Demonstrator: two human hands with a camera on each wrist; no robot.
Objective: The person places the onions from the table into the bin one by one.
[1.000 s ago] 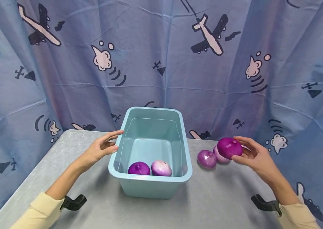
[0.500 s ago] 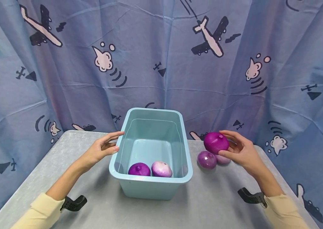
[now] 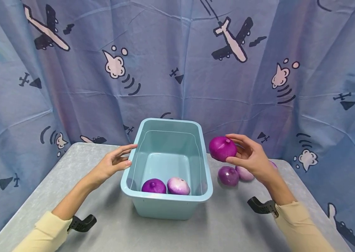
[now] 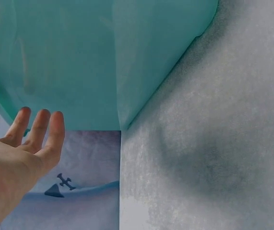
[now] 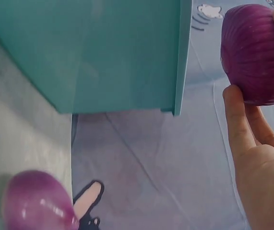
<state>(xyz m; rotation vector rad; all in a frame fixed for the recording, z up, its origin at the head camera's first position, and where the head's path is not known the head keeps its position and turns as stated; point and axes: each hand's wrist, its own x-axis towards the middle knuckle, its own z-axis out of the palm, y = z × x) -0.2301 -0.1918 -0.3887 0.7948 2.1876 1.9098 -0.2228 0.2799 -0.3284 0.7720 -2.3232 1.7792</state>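
Note:
My right hand (image 3: 252, 159) pinches a dark purple onion (image 3: 222, 148) between thumb and fingers, held up just right of the light blue plastic tub (image 3: 167, 198). In the right wrist view the same onion (image 5: 254, 55) shows its ribbed skin, level with the tub's rim. My left hand (image 3: 109, 163) lies along the tub's left rim, fingers loosely extended; the left wrist view shows its fingers (image 4: 55, 134) by the tub's outer wall. Inside the tub, near the front, sit a purple onion (image 3: 153, 186) and a paler onion (image 3: 178, 186).
On the grey table (image 3: 228, 224), right of the tub, lie a shiny purple onion (image 3: 228, 176) and a pinkish onion (image 3: 244, 173). Another onion (image 3: 273, 165) peeks out behind my right wrist. A blue curtain (image 3: 152, 77) with airplane prints hangs behind the table.
My right hand has carried the purple onion leftward and slightly up toward the tub, uncovering the pinkish onion and one farther right. The left hand stays by the rim.

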